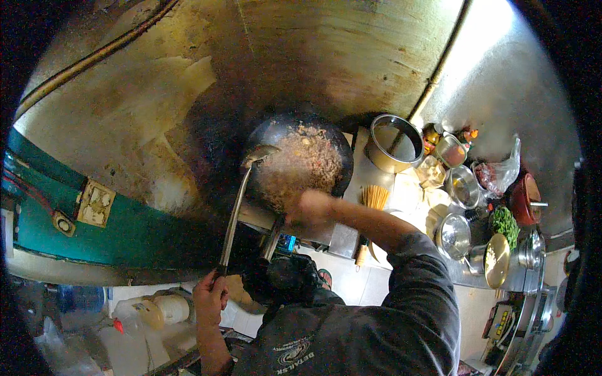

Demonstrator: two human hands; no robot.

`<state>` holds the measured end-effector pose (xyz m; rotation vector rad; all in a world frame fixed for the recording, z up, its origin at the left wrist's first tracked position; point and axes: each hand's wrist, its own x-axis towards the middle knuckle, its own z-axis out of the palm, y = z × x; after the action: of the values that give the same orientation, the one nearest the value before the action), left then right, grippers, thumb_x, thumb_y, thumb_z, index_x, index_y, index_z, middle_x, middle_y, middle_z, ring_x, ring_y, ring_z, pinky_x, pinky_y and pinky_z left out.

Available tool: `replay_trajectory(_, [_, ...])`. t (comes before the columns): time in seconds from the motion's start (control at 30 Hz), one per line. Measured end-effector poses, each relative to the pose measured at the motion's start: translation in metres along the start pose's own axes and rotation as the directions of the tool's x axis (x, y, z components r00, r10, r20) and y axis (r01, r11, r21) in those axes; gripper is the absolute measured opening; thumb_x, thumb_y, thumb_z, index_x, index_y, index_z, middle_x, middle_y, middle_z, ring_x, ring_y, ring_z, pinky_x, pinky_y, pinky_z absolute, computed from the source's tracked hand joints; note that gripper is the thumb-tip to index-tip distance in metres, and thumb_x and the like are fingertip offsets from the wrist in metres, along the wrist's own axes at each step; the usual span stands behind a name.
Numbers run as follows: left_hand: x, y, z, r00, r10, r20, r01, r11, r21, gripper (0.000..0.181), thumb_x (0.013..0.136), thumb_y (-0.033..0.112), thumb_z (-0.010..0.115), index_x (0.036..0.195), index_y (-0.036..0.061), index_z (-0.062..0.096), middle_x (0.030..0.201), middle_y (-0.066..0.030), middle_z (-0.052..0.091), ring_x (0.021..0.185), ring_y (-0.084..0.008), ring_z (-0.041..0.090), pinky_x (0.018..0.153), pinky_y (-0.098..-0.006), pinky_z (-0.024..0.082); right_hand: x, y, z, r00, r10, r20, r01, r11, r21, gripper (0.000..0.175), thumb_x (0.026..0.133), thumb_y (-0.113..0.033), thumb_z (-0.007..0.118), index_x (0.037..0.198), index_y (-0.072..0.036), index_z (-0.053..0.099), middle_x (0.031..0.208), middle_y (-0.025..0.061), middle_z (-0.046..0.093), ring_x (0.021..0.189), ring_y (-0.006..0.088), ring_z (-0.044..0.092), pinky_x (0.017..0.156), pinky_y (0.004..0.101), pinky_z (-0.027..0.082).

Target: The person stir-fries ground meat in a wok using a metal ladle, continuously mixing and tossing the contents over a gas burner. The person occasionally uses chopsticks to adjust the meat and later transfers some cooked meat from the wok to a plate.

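Note:
Ground or finely chopped food with reddish bits fills a dark wok before me. My left hand grips the end of a long-handled metal ladle. Its head rests at the wok's left side, against the food. Over the near edge of the wok is my right hand, blurred, with its fingers seemingly curled; whether it holds anything is unclear. Just below it, a dark handle-like bar runs toward my body.
On the right counter stand a deep metal pot, a bamboo wok brush, metal bowls, leafy greens, a plastic bag of meat and a reddish container. Plastic jugs sit low at left. A stained metal wall rises behind.

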<state>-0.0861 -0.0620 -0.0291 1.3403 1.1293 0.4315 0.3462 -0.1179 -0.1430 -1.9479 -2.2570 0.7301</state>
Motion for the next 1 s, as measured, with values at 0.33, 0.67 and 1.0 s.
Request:
replay_trajectory(0.33, [-0.008,-0.001,0.001,0.994,-0.096,-0.051,0.097,0.995,0.007,0.029,0.099,0.017,0.064,0.124,0.0024,0.066,0.07,0.0009,0.057,0.046,-0.0043,0.041,0.041,-0.0224,0.031,-0.018,0.146,-0.064,0.506,0.397,-0.765,-0.254,0.917,0.308,0.056,0.097,-0.058,0.057,0.092,-0.005,0.076,0.091,0.0191,0.071,0.09,0.0376,0.068,0.079,0.0456,0.054])
replay_trajectory(0.67, [0.005,-0.017,-0.008,0.999,-0.02,-0.031,0.02,1.0,-0.011,0.031,0.099,0.021,0.066,0.124,0.0028,0.066,0.069,0.0015,0.055,0.045,-0.0042,0.04,0.041,-0.0227,0.03,-0.037,-0.02,-0.006,0.801,-0.152,-0.58,0.32,0.926,0.199,0.041,0.103,-0.043,0.054,0.091,-0.007,0.072,0.08,0.0197,0.068,0.079,0.0381,0.067,0.075,0.0488,0.055])
replay_trajectory(1.0, [0.009,-0.002,0.001,0.998,-0.059,-0.009,0.059,0.996,-0.062,0.036,0.099,0.015,0.065,0.132,0.0023,0.062,0.069,0.0009,0.055,0.046,-0.0048,0.042,0.04,-0.0228,0.032,-0.119,0.091,-0.01,0.205,0.779,-0.592,0.208,0.557,0.804,0.055,0.109,-0.051,0.04,0.083,-0.007,0.062,0.071,0.0008,0.056,0.061,0.0096,0.047,0.055,0.0275,0.039])
